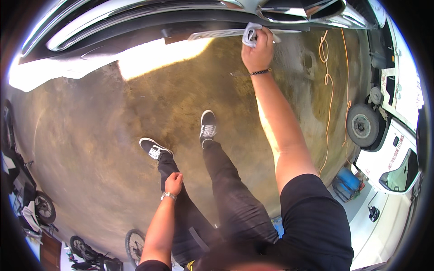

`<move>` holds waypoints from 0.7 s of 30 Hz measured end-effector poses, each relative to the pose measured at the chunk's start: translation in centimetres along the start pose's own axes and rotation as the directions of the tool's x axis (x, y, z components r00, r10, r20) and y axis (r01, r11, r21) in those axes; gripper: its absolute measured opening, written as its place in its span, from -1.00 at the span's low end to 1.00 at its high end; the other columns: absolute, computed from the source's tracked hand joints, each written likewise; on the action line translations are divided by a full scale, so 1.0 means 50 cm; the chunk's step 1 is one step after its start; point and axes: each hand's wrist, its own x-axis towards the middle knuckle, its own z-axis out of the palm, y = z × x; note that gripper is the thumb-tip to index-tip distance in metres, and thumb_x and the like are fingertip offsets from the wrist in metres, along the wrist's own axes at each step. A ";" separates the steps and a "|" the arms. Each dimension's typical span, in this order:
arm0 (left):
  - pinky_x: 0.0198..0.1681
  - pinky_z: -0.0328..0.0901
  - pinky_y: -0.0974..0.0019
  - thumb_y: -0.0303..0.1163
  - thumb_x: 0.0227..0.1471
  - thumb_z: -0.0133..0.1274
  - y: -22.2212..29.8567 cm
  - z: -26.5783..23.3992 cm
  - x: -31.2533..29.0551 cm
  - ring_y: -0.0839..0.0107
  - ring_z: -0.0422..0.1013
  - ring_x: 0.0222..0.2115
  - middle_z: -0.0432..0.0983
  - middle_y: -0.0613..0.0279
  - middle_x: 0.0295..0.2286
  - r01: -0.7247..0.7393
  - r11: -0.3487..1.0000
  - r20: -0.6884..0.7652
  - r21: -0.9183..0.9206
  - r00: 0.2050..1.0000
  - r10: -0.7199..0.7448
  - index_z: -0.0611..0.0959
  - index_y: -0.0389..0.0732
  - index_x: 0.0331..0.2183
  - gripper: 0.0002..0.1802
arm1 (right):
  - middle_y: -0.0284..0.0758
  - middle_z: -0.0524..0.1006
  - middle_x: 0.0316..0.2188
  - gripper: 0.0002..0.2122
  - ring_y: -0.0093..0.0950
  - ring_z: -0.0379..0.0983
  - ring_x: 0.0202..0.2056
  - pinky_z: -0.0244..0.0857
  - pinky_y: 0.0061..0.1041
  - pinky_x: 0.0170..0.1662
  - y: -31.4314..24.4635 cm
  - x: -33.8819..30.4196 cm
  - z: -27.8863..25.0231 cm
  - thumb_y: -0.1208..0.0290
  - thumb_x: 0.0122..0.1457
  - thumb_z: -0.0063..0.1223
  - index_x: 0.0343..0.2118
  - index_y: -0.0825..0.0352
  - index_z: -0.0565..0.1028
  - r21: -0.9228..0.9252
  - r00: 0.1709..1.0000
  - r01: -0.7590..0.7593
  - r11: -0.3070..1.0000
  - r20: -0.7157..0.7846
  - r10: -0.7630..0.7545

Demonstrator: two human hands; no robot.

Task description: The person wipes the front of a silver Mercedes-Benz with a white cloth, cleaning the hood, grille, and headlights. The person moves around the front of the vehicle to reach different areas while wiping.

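My right arm reaches far forward, and my right hand (258, 53) grips a crumpled whitish-grey cloth (250, 35). It is at the lower edge of a vehicle's bumper (190, 25), beside a thin pale strip (221, 34) seen nearly edge-on. Whether the cloth touches the bumper I cannot tell. A dark bracelet circles that wrist. Near my left leg, my left hand (173, 183) is closed in a loose fist, with nothing visible in it. A metal watch (169, 195) is on the left wrist.
Bright sunlight falls on the stained concrete floor (99, 117) below the bumper. An orange cord (331, 90) trails along the right, near a white truck (384, 160) with its wheel (363, 125). A blue tank (347, 183) stands close by. Motorcycles (44, 205) and a bicycle wheel (134, 244) are at left and below.
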 end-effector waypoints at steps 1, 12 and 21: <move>-0.39 0.37 0.42 -0.31 0.27 0.10 -0.010 -0.024 -0.003 0.55 0.48 -0.49 0.62 0.28 -0.46 0.022 1.000 -0.016 0.003 1.000 -0.022 0.65 -0.29 -0.20 -0.77 | -0.20 0.51 -0.04 -0.69 -0.12 0.52 -0.04 0.47 -0.17 -0.10 0.014 0.002 -0.009 0.40 0.04 0.25 -0.12 0.25 0.50 -0.089 0.996 0.063 0.994 0.067 -0.058; -0.32 0.44 0.34 -0.29 0.21 0.14 -0.114 -0.172 -0.019 0.47 0.55 -0.46 0.68 0.19 -0.44 0.123 0.991 -0.165 -0.056 0.978 -0.131 0.71 -0.31 -0.22 -0.74 | -0.09 0.66 -0.20 -0.72 0.03 0.60 -0.17 0.47 -0.01 -0.08 0.345 0.108 -0.161 0.30 0.16 0.05 -0.07 0.14 0.58 -0.626 0.770 -0.252 0.738 0.332 0.544; -0.20 0.44 0.29 -0.23 0.21 0.13 -0.071 -0.095 -0.029 0.37 0.60 -0.33 0.69 0.15 -0.39 -0.004 0.981 -0.114 0.196 0.993 0.027 0.72 -0.26 -0.21 -0.71 | -0.11 0.62 -0.21 -0.74 -0.03 0.56 -0.19 0.44 -0.07 -0.07 0.100 0.018 -0.014 0.32 0.05 0.18 -0.21 0.30 0.60 -0.323 0.970 -0.235 0.917 -0.026 0.240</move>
